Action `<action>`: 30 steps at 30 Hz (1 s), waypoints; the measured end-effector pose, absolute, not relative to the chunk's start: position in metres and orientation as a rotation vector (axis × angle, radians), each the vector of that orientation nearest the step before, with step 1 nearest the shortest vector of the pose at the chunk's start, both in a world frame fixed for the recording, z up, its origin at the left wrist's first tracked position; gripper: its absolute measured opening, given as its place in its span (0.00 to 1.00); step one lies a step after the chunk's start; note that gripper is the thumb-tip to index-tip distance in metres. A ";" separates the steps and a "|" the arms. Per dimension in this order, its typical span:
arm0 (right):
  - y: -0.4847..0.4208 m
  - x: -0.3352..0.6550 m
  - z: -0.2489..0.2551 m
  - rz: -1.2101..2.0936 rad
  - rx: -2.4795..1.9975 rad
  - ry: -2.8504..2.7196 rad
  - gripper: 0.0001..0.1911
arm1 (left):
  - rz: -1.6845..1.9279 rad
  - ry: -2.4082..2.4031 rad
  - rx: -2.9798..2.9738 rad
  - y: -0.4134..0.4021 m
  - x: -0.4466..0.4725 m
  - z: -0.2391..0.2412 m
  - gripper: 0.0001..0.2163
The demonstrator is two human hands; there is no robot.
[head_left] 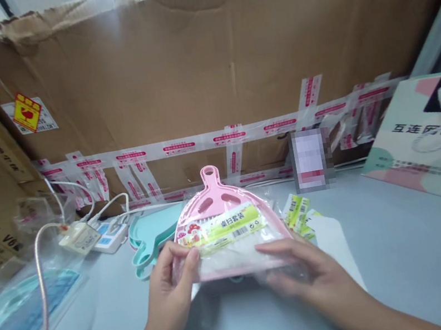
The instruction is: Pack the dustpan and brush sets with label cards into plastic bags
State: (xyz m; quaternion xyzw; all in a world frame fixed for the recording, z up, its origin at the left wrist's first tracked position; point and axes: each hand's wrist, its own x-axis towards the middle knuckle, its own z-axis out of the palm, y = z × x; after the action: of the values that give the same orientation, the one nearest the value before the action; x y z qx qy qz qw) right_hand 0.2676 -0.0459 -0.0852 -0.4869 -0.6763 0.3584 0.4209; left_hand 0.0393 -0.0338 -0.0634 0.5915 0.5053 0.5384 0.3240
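So we've got this pink plastic dustpan (226, 200) sealed in a clear plastic bag with a green-and-yellow label across the front. It sits low in the middle of the view, just above the pale grey table (410, 263), with the handle pointing away from us toward the cardboard.

Our left hand (173, 291) pinches the bag's lower left corner, thumb on top by the label and fingers tucked under. Our right hand (309, 274) has the lower right corner, fingers closed over the loose clear plastic there. So both hands are holding the package, neither one open.

Right behind the pink one, a bit to the left, a teal plastic dustpan (148, 239) lies flat on the table, partly hidden. Just to the right of the handle are a couple of small green-and-yellow labelled packets (297, 210), next to a white sheet.

Further left there's a white power strip (111, 238) with a cream plug block (78, 238) beside it. A pinkish-white cable (41, 285) runs down toward us. On the far left is a clear plastic bag with blue stuff inside (12, 312).

The whole back is a big brown cardboard wall (204, 66) striped with red-printed white tape, with a yellow-and-red sticker (26, 112) up left. On the right, a pastel printed box (430, 152) leans against it.
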 end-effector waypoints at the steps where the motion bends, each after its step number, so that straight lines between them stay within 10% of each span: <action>1: -0.045 0.266 -0.084 0.878 -1.258 -1.623 0.16 | 1.410 1.323 1.590 -0.035 0.040 -0.063 0.09; 5: -0.041 0.260 -0.077 0.886 -1.188 -1.376 0.17 | 1.388 1.278 1.585 -0.040 0.044 -0.062 0.06; 11: -0.041 0.256 -0.070 1.316 -0.924 -1.049 0.44 | 1.371 1.115 1.420 -0.040 0.042 -0.063 0.18; 18: -0.037 0.253 -0.070 1.240 -1.144 -1.173 0.28 | 1.298 1.060 1.404 -0.041 0.043 -0.063 0.21; 30: -0.025 0.285 -0.046 1.280 -1.142 -1.138 0.30 | 0.948 0.775 1.345 -0.046 0.043 -0.059 0.33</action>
State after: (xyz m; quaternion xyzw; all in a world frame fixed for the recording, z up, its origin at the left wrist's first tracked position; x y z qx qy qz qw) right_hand 0.2854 -0.0250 -0.0457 -0.4753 -0.4737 0.5328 0.5156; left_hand 0.0425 -0.0461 -0.0591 0.5835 0.3363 0.4114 0.6142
